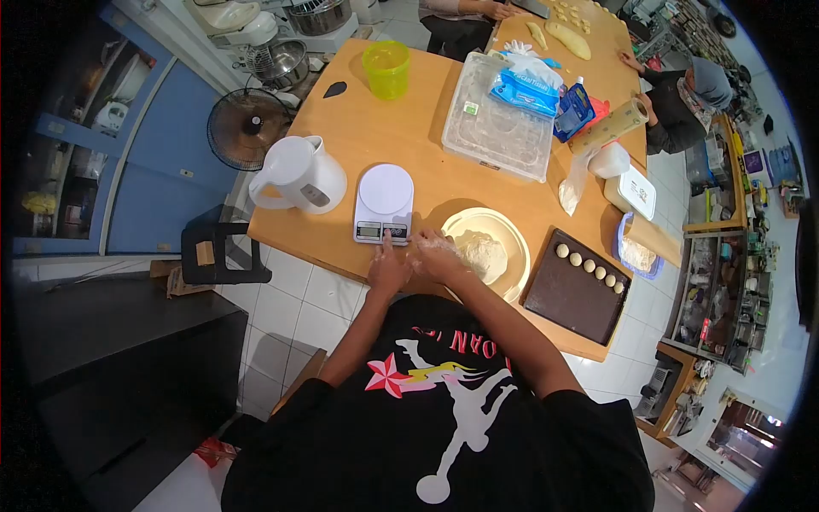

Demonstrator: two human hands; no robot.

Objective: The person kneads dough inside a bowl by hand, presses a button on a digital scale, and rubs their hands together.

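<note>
My left hand reaches the front of a white kitchen scale, its index finger stretched onto the button panel beside the small display. The scale's round plate carries nothing. My right hand, dusted with flour, is between the scale and a cream-coloured bowl, over the bowl's left rim. Its fingers are curled together; whether anything is in them is hidden. A pale lump of dough lies in the bowl. Right of it, a dark baking tray bears a row of several small dough balls.
A white jug stands left of the scale, a yellow-green tub behind. A clear plastic box with a tissue pack sits mid-table. Two people are at the far end, near larger dough pieces. A fan stands left.
</note>
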